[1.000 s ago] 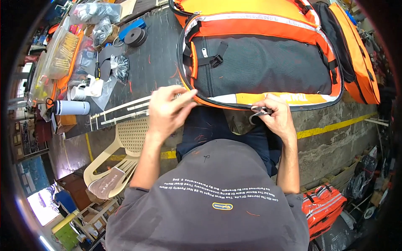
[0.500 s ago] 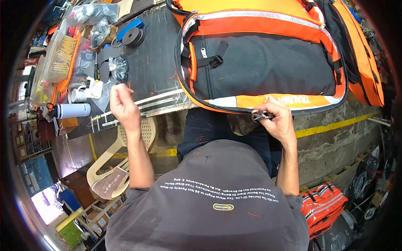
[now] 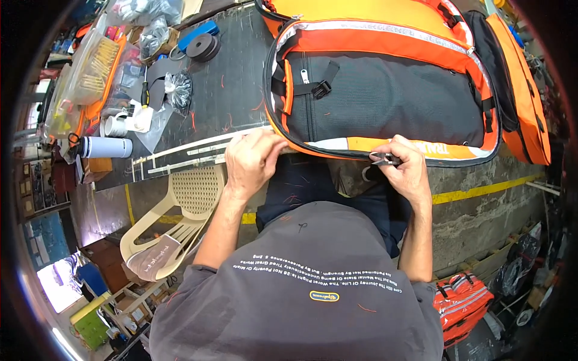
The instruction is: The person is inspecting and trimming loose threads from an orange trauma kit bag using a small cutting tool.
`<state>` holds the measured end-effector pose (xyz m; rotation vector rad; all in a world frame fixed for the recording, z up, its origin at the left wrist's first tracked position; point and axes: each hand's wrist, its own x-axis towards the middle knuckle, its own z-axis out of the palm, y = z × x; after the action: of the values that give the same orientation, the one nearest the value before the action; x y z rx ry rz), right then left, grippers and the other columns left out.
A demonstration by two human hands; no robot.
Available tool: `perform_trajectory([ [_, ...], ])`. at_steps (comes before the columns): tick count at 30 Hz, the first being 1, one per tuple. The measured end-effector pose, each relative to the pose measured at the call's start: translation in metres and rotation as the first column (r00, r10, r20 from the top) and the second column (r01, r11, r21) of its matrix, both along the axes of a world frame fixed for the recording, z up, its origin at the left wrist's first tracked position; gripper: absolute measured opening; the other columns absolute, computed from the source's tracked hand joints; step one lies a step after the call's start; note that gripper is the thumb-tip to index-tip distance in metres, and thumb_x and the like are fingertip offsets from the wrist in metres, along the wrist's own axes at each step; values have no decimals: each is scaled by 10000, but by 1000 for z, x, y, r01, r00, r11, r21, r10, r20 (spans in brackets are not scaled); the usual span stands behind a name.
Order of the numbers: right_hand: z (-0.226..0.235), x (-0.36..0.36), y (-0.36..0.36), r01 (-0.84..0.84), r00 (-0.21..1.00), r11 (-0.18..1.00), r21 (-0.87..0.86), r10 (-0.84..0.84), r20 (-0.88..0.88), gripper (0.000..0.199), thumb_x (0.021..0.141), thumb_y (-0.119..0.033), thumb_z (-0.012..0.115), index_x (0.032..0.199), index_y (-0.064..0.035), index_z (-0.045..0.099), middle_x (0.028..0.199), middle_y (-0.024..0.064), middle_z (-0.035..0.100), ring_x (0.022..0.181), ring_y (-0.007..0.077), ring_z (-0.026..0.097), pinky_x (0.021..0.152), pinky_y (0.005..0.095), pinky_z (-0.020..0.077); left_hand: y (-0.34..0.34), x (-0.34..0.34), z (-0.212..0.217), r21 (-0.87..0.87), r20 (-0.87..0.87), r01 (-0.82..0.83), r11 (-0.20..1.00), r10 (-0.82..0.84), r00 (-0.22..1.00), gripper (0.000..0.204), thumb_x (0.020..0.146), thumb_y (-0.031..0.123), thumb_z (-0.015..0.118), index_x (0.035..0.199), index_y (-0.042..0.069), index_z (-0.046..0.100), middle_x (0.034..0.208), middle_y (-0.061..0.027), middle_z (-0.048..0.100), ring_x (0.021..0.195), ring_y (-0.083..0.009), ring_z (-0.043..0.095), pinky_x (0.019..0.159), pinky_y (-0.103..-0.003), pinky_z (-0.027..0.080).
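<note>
An orange bag [image 3: 385, 37] with a black fabric panel [image 3: 385, 99] lies opened out on the table, its zippered rim along the near edge. My left hand [image 3: 253, 161] is at the rim's near left corner, thumb and fingers pinched together. Whatever may be between those fingertips is too small to make out. My right hand [image 3: 408, 168] is closed around small dark thread snips [image 3: 385, 159], held against the near rim beside the yellow-orange strip [image 3: 391, 145]. A black buckle [image 3: 322, 89] and a zipper pull [image 3: 304, 76] lie on the panel.
Left on the dark table [image 3: 232, 78] are a black webbing roll [image 3: 203, 47], a screwdriver [image 3: 144, 95], a bottle [image 3: 106, 147], a mug [image 3: 114, 126] and a plastic box [image 3: 90, 72]. A beige chair [image 3: 195, 195] stands below; another red-orange bag [image 3: 462, 307] lies lower right.
My left hand has moved right, from over the table to the bag's near left corner. My right hand stays at the near rim with the snips. The view has shifted slightly.
</note>
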<state>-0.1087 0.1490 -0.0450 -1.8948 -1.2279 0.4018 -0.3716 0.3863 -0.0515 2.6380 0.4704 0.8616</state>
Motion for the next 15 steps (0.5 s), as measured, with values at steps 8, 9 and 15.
perform_trajectory([
  [8,15,-20,23,-2,990,997,79,-9,139,236,848,-140,884,1022,-70,740,871,70,688,797,282,688,784,405,491,0,-14,2,-190,27,-108,976,115,993,157,887,115,861,1032,108,801,947,-68,738,734,-235,711,652,-378,553],
  [9,19,-29,30,-4,992,994,110,-10,123,272,847,-158,891,1047,-69,729,908,74,701,835,290,698,803,402,498,0,-11,-2,-99,29,-60,993,63,998,194,872,115,866,1059,122,812,958,-51,743,737,-235,716,653,-371,553],
  [15,26,-63,56,-69,993,984,167,50,111,369,907,-163,851,1192,-36,654,1072,149,695,959,350,696,854,447,551,-1,-1,-18,39,28,-5,999,4,1000,174,832,69,837,989,106,772,944,-37,736,717,-243,702,635,-362,539],
])
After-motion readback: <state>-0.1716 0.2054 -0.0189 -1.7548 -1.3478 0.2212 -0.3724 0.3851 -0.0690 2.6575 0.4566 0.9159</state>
